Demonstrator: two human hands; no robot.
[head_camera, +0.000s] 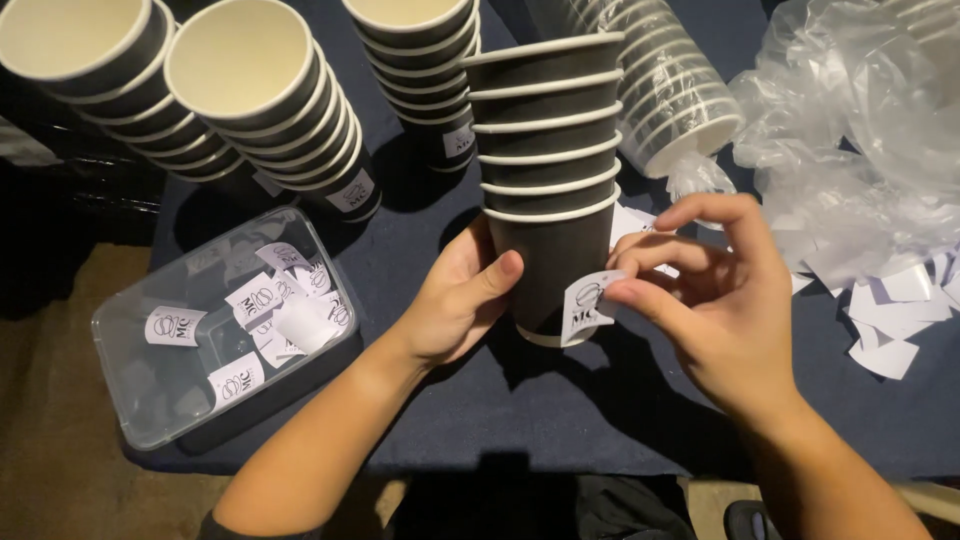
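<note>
Stack of black paper cups (548, 170), white-rimmed and nested rim-up, stands at centre frame on a dark blue cloth-covered table (560, 420). Left hand (458, 300) is wrapped around the lowest cup from the 9 o'clock side, thumb laid across the cup wall, fingers hidden behind it; the grasp is firm. Right hand (715, 300) comes in from the 3 o'clock side. Its thumb and forefinger pinch a small white sticker (588, 305) with black print, which lies against the lower wall of the bottom cup at about 4 o'clock of the stack; whether the sticker is fully pressed down cannot be told, as its outer edge sits under the fingertips.

Surroundings, taken from the stack:
- At 8 o'clock, near the table edge, a clear plastic tray (150, 400) holding several loose stickers of the same kind, some curled.
- At 10 to 11 o'clock, two leaning stacks of black cups (250, 110), open mouths toward the camera, pale insides showing; the nearer one carries a sticker on its bottom cup.
- At 12 o'clock, another upright stack (425, 70) just behind, one sticker visible low on it.
- At 1 o'clock, a sleeve of cups in clear wrap (665, 90), lying tilted.
- At 2 o'clock, crumpled clear plastic film (850, 120).
- At 3 o'clock, a scatter of blank white paper backings (890, 310) on the cloth, well apart from the right hand.
</note>
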